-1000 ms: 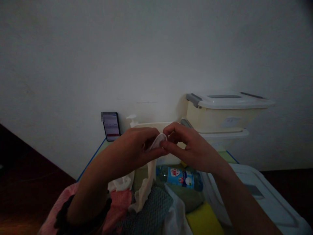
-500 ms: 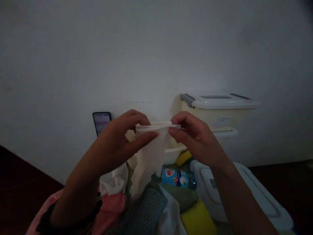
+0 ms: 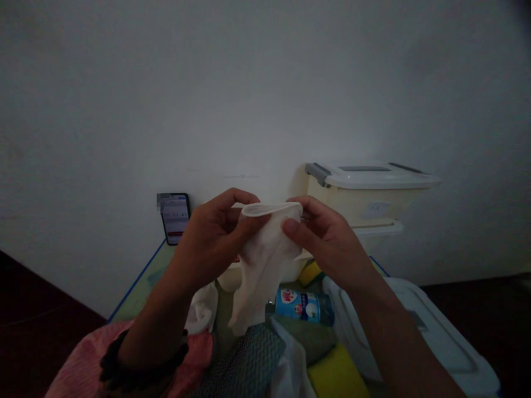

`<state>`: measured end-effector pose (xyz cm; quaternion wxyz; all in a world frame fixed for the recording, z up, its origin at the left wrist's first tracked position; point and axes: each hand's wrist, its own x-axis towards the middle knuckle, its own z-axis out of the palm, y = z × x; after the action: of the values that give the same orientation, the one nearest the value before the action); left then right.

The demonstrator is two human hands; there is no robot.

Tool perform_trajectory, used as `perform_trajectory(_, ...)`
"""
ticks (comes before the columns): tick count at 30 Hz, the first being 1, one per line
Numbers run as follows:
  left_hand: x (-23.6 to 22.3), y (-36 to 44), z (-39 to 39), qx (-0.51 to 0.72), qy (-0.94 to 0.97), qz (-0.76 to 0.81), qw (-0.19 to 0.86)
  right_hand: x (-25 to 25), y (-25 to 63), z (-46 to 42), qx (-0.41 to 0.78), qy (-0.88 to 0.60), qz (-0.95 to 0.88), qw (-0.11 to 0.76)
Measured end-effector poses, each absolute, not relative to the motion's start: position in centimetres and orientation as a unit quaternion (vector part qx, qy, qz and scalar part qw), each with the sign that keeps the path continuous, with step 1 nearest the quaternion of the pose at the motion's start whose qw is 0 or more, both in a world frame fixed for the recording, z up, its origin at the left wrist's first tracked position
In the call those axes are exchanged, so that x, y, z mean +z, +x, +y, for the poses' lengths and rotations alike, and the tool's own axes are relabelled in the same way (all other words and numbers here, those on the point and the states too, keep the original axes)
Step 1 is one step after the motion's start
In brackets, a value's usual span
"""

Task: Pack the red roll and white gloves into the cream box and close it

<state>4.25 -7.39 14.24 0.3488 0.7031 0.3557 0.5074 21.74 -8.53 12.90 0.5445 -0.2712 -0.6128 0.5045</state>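
A thin white glove [image 3: 262,260] hangs in front of me, cuff up and fingers drooping. My left hand [image 3: 215,235] pinches the left side of its cuff between thumb and fingers. My right hand [image 3: 327,240] pinches the right side, so the cuff is held slightly open between both hands. A dark band sits on my left wrist. Below the glove lies a bottle with a blue label [image 3: 305,305] on its side.
A phone [image 3: 175,217] leans on the white wall at the back left. Stacked cream lidded bins [image 3: 367,193] stand at the right, a white lid [image 3: 431,331] nearer me. A pink cloth [image 3: 87,367], a grey mesh cloth [image 3: 249,365], a white cloth [image 3: 203,312] and yellow sponges [image 3: 336,376] lie below.
The glove's cuff, first bunched between my fingertips, was pulled out wide and flat, then relaxed into a rounded opening. Both hands rose a little and the glove now hangs lower.
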Motion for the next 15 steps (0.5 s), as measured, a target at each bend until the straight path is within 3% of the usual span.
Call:
perform_trajectory(5,14.4,3.8,-7.4,0.491,0.696,0.367,0.374,13.0,22.1,-8.4,0.474,-0.322,-0.601,0.558)
perform_trajectory(11,13.7,3.8,-7.0,0.348,0.73,0.258,0.528,13.3,22.0,-8.7,0.458,-0.333,-0.593,0.573)
perform_trajectory(15,13.4,4.2,-6.6,0.368,0.723,0.274,0.516,13.4,23.0,-8.6,0.424,-0.352,-0.648,0.525)
